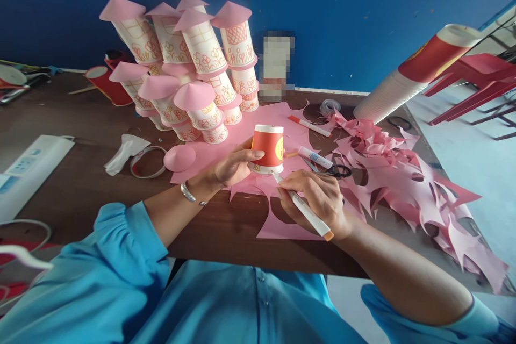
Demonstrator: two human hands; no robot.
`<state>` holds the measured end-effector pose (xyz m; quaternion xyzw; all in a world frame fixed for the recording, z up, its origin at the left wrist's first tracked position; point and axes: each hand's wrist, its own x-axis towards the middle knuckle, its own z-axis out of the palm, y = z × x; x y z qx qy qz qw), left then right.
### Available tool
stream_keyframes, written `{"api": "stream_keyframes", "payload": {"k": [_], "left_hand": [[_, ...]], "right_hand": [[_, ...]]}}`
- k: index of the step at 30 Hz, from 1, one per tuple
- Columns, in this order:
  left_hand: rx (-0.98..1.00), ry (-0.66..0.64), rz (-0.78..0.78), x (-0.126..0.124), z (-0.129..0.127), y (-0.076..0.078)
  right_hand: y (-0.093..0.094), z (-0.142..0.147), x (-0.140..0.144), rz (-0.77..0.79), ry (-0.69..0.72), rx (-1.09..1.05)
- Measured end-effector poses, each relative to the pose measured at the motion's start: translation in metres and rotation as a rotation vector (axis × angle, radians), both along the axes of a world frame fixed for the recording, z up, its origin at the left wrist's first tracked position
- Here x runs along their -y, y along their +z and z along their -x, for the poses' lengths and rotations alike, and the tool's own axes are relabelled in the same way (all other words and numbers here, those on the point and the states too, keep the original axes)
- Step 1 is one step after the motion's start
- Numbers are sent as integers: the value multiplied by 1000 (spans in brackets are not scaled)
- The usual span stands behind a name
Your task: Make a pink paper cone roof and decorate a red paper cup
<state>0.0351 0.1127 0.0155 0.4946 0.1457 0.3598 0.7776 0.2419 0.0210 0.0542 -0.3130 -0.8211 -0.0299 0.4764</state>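
Observation:
My left hand (238, 164) grips a red paper cup (266, 146) with a yellow emblem and white bands at both ends. In my right hand (316, 199) is a white marker (305, 213) with an orange end, held like a pen. Its tip meets or nearly meets the cup's lower white band, where a small drawing shows. Beneath both hands lies pink paper (282, 226) with cut-out curves. Just beyond my right hand are a glue stick (315, 157) and black-handled scissors (339, 171).
Several white cups with flower drawings and pink cone roofs (194, 97) stand stacked at back left. A tall cup stack (403, 83) leans at right, near pink paper scraps (411, 183). A red-capped marker (310, 126), tape roll (148, 162) and power strip (34, 172) lie about.

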Motion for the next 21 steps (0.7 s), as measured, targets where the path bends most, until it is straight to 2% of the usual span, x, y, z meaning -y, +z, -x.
{"api": "stream_keyframes", "payload": {"k": [15,21], "left_hand": [[-8,6,7,0,-1,3],[-1,-9,-1,-1,1,-1]], "right_hand": [[1,1,0,-5,-6,10],[0,1,1,6,-10,19]]}}
